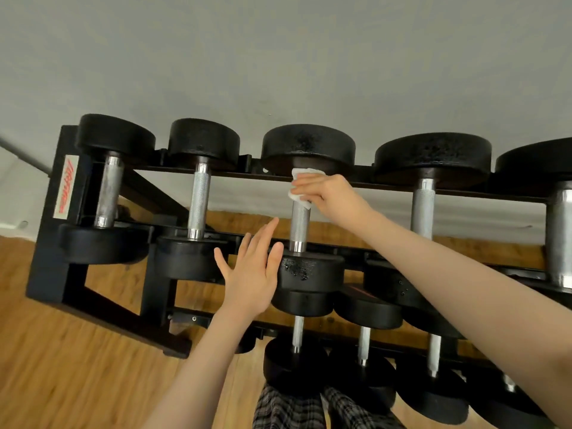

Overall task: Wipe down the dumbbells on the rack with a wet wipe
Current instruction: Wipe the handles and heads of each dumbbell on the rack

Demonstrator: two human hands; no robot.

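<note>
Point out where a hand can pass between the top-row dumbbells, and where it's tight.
Open gaps lie between the handles: between the second handle and third handle, where the left hand hovers open, and between the third and fourth handle. The right hand holds the wet wipe on the third handle. Tight: the heads nearly touch, and the lower row is packed.

A: Lighting here is pretty even and soft, daylight-ish, no harsh shadows anywhere. The grey wall (pixel 278 57) looks flat, just a bit darker toward the corners.

B: Yeah, and the wide-angle lens bends the rack (pixel 49 243) hard, so its rails curve near the edges. The black dumbbell heads (pixel 309 147) swallow detail, with only a faint sheen on top.

A: The chrome handles (pixel 198 199) catch mild highlights, nothing blown out. The whole frame is slightly soft, and the wood floor (pixel 62 366) gets smeary low down.
</note>
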